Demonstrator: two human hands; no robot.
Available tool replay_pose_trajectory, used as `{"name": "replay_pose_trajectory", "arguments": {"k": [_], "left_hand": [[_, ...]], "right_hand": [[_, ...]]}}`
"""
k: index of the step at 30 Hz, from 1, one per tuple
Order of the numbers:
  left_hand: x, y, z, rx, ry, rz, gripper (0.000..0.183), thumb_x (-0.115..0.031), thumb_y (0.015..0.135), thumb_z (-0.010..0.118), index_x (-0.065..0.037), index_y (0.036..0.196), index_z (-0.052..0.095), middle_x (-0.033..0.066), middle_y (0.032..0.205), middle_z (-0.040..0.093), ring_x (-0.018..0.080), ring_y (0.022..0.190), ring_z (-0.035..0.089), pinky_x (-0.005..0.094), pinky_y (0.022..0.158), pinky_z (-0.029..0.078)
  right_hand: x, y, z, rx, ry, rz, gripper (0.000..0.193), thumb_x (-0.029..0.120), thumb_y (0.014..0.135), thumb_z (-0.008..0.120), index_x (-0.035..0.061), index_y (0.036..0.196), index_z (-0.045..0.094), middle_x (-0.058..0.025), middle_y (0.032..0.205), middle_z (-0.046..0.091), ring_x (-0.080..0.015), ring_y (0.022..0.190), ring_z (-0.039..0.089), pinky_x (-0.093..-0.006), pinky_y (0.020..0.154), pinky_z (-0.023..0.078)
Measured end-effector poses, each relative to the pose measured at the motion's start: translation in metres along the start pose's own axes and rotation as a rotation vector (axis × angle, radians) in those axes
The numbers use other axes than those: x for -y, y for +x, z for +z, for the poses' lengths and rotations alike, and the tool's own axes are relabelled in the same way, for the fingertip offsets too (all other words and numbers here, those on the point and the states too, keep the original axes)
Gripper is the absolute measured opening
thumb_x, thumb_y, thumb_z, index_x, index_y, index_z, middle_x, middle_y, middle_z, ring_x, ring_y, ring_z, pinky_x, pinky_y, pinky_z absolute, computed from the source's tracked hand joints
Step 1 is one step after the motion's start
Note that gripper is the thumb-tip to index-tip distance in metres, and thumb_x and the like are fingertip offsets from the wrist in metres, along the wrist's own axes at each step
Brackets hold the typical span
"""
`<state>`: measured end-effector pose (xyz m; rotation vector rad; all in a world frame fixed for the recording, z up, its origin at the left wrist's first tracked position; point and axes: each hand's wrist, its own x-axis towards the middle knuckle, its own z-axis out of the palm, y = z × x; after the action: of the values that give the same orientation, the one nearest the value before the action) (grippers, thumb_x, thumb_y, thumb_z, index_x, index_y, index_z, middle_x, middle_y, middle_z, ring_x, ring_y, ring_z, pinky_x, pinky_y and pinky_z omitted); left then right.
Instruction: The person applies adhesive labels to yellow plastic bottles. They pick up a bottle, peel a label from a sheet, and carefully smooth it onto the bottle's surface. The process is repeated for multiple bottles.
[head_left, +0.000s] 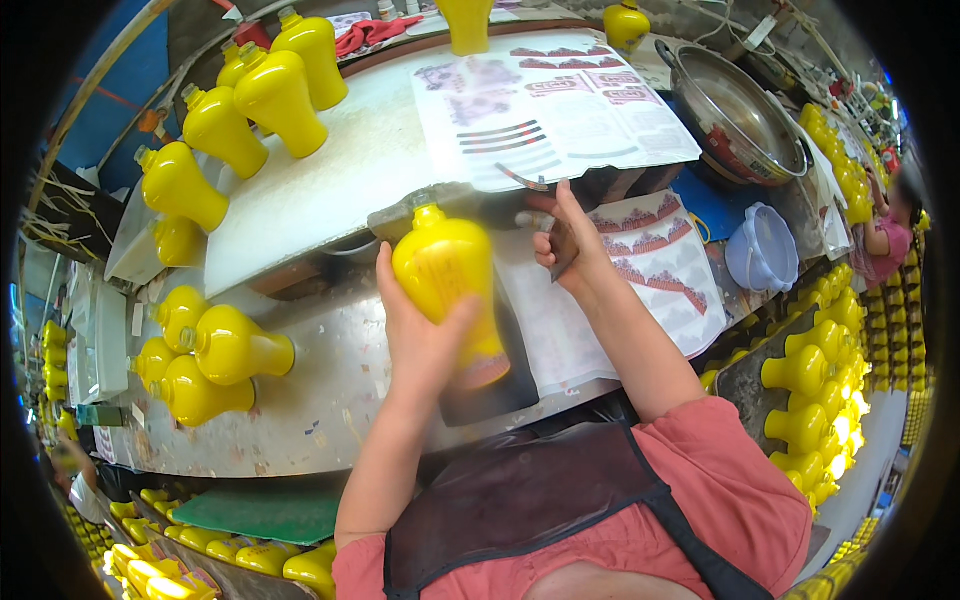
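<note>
left hand (425, 335) wraps round the belly of a glossy yellow bottle (447, 285), lifted just above the steel counter (320, 400); it looks glazed, hard, slick and breakable, best gripped at that wide middle. right hand (568, 240), just beside it, pinches a thin decal strip (527, 180) off the flimsy printed sheet (560, 110).

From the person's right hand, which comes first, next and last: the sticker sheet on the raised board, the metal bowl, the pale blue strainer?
From the right hand:
1. Sticker sheet, just above the fingers.
2. Pale blue strainer, off to the right.
3. Metal bowl, up and right, slightly farther.
</note>
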<state>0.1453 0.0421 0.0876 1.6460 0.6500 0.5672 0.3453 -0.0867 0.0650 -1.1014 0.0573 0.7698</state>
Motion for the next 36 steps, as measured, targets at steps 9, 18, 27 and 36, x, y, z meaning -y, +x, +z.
{"name": "replay_pose_trajectory", "arguments": {"k": [9,18,27,36], "left_hand": [[-0.007,-0.003,-0.005,-0.187,-0.053,0.259,0.071,-0.023,0.096,0.064,-0.002,0.157,0.034,0.0207,0.155,0.039,0.0321,0.143,0.041,0.0443,0.117,0.036],[-0.071,0.006,-0.002,0.131,0.015,0.429,0.039,-0.023,0.108,0.045,-0.002,0.134,0.066,0.0063,0.126,0.06,0.0127,0.104,0.052,0.0258,0.091,0.042],[-0.092,0.022,-0.023,0.457,-0.285,-0.055,0.023,-0.027,0.1,0.068,-0.006,0.109,0.072,-0.0053,0.091,0.063,0.0032,0.075,0.043,0.0193,0.072,0.036],[-0.061,0.047,-0.049,0.177,-0.199,-0.087,0.012,-0.017,0.097,0.073,-0.005,0.097,0.069,-0.003,0.092,0.066,0.0049,0.083,0.053,0.022,0.078,0.043]], "right_hand": [[0.017,0.006,0.005,-0.052,-0.058,-0.092,0.029,0.029,0.093,0.077,0.0027,0.103,0.071,-0.0039,0.084,0.07,-0.008,0.051,0.052,-0.0229,0.044,0.037],[0.069,-0.063,0.033,0.208,-0.737,-0.535,0.018,0.017,0.095,0.074,0.0001,0.098,0.079,0.0023,0.069,0.068,-0.0018,0.051,0.055,-0.0191,0.046,0.039],[0.098,-0.098,0.074,0.466,-0.665,-0.328,0.021,0.019,0.096,0.072,0.0008,0.102,0.08,0.0035,0.06,0.061,-0.0006,0.052,0.05,-0.0179,0.048,0.034],[0.039,-0.049,0.08,0.341,-0.409,-0.229,0.017,0.018,0.097,0.072,0.003,0.09,0.068,0.0025,0.062,0.061,-0.0036,0.051,0.053,-0.0198,0.048,0.04]]}}
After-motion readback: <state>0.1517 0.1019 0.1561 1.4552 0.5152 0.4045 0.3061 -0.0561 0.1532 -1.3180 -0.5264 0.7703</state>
